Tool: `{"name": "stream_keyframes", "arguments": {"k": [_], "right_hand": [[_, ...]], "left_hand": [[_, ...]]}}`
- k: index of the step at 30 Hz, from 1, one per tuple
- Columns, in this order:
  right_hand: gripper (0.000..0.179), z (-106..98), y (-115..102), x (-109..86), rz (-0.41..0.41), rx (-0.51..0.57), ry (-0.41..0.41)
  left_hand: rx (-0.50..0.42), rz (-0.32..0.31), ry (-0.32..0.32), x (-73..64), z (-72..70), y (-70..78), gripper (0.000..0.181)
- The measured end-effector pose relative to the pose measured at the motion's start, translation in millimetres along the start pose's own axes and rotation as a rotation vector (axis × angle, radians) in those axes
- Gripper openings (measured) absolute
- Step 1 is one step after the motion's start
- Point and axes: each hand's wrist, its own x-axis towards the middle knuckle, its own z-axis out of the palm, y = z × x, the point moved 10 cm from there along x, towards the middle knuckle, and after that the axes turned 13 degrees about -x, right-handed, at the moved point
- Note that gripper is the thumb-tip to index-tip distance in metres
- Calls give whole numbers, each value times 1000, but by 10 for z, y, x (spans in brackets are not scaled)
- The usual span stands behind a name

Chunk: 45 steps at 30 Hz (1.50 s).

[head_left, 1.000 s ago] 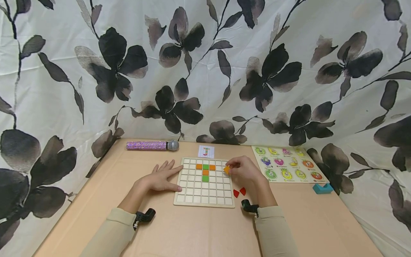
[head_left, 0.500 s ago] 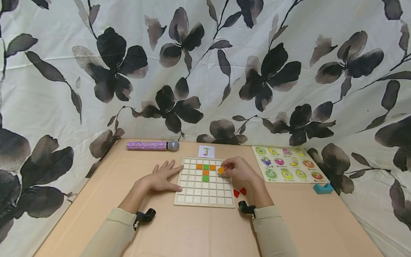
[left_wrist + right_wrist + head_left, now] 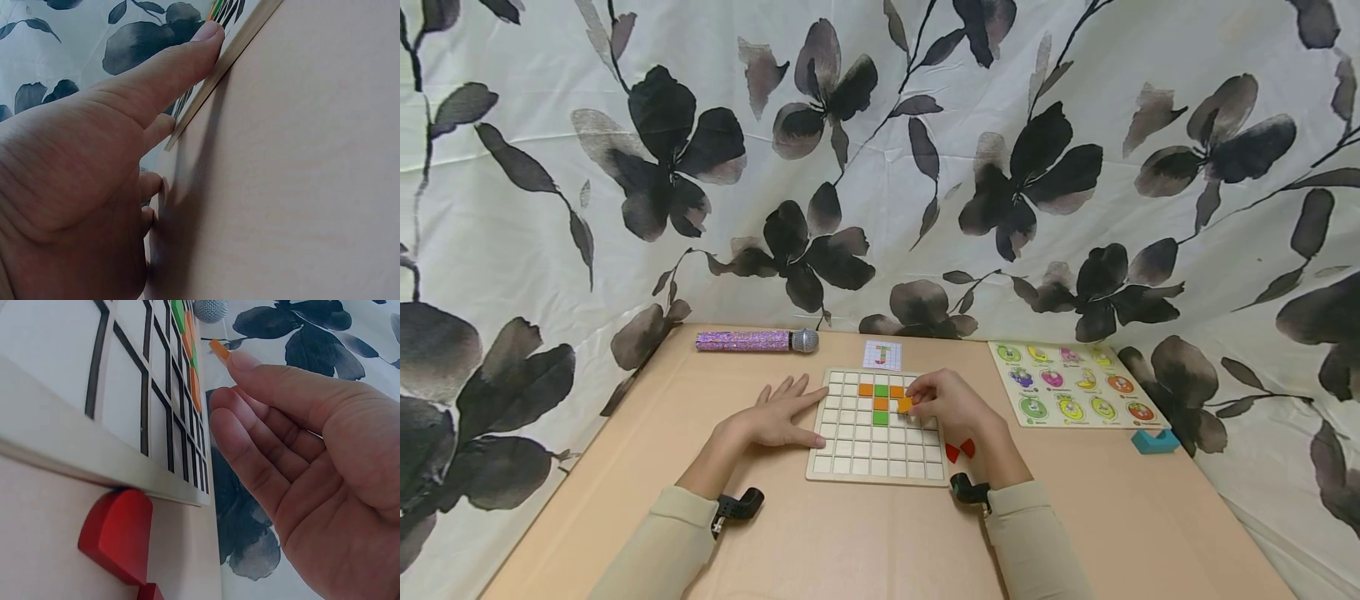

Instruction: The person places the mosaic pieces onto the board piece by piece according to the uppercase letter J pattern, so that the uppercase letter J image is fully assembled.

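A pale grid board point(image 3: 842, 450) lies on the table, with several orange and green square tiles point(image 3: 881, 404) set in its upper cells. My right hand point(image 3: 953, 400) is over the upper right part of the board, pinching an orange tile point(image 3: 905, 405) between thumb and fingertips. That tile point(image 3: 219, 351) is tilted in the right wrist view. My left hand point(image 3: 771, 421) rests at the board's left edge, fingers spread, with the thumb point(image 3: 203, 47) on the rim. Two red pieces with one curved side point(image 3: 119, 537) lie by the board's right edge.
A small card with a printed grid pattern point(image 3: 882, 354) lies behind the board. Farther left is a glittery purple microphone point(image 3: 745, 341). To the right are a fruit picture sheet point(image 3: 1075, 385) and a blue notched block point(image 3: 1155, 442). A floral cloth point(image 3: 925, 167) hangs behind the table.
My right hand has moved left across the board with the orange tile, from the right edge to below the top right orange tile. The left hand has stayed put.
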Motion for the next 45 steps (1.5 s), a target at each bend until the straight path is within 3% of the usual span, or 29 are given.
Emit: {"name": "stream_keyframes", "arguments": {"k": [28, 45], "right_hand": [[19, 287, -255, 32, -46, 33, -123], [17, 388, -442, -9, -96, -60, -171]], "left_hand": [[8, 7, 3, -6, -14, 18, 98], [13, 10, 3, 6, -3, -11, 98]]}}
